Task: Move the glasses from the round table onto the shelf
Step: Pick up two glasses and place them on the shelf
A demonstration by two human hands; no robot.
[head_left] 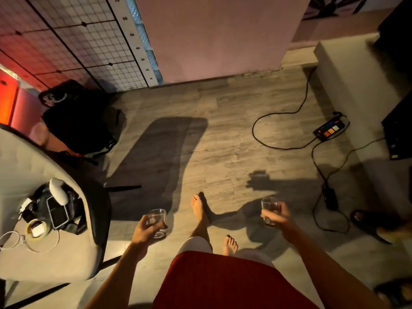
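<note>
Each of my hands carries a clear drinking glass above the floor. My left hand is wrapped around one glass, held upright just right of the round table. My right hand grips the other glass, also upright, out to the right. The table's white top fills the left edge and bears no glasses in the part I see. No shelf shows clearly in this view.
On the table lie a phone, a tape roll and white cables. A black bag sits on the floor by a wire grid panel. A power strip and its cords cross the floor at right. Sandals lie at right.
</note>
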